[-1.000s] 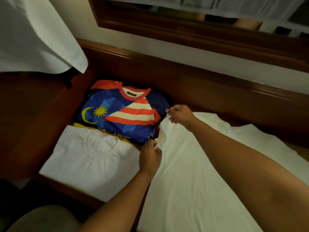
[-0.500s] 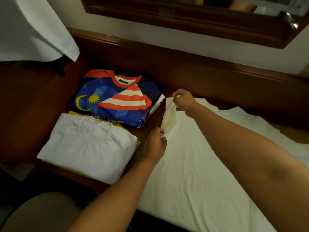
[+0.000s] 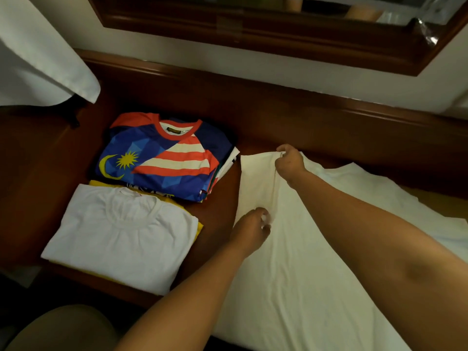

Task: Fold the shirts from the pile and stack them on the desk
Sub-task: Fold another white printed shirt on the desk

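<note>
A dark brown wooden desk point(image 3: 266, 127) runs along a pale wall, with a wood-framed mirror point(image 3: 278, 24) above it and a white cloth point(image 3: 43, 59) hanging at the far left. A big white shirt point(image 3: 316, 262) lies spread flat on the desk. The right hand point(image 3: 290, 162) reaches far out with a long straight arm. Its fingers point(image 3: 283, 150) are curled tight and pinch the far edge of the white shirt's sleeve. The left hand point(image 3: 250, 230) is nearer, with its fingers bent down on the same sleeve; it seems to pinch the cloth there, but that part is blurry. The sleeve is stretched between the two hands. Well to the left of the fingers sits a folded flag shirt point(image 3: 162, 158), blue with red and white stripes, a moon and a star. Nearer, just left of the left hand, is a folded white shirt point(image 3: 121, 236) on top of a yellow shirt point(image 3: 200, 226).
</note>
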The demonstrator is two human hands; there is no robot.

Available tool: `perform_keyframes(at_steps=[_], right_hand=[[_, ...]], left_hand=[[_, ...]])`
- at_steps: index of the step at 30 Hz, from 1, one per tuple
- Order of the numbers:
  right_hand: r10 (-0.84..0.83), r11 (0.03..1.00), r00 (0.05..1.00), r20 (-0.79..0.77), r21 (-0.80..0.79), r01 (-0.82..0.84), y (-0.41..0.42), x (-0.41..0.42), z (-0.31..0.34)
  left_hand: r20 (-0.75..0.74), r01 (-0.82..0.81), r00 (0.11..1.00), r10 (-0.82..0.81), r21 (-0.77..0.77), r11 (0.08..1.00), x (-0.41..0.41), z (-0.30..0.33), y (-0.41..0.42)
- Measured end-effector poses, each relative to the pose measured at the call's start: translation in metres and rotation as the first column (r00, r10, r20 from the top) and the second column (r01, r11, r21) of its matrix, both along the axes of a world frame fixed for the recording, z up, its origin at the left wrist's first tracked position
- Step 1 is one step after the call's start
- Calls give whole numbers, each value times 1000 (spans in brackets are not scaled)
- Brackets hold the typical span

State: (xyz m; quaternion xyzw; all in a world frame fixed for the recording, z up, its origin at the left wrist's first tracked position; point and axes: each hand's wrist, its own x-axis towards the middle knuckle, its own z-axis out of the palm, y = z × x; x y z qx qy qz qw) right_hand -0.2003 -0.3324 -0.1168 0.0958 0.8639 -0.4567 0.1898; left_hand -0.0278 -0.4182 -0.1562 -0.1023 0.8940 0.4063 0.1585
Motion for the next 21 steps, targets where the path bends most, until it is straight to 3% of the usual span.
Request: perform_keyframes(at_steps=[4,8,16,21], right_hand=[[-9,996,999,45,89,5,19,0,-13],[-14,997,995,100,77,6,37,17,-24],[-106,994,975,196,10,106,51,59,-47],[-107,994,985,134,16,105,46,70,-64]], left_hand=[[105,68,992,-72,43,997,-15,-5,-13],[83,77,994,-70,-83,994,-40,-9,-45],[-8,226,972,-235,-243,943,-94,-9,-69],[-100,248,951,-293,-321,914,-116,-21,-68]])
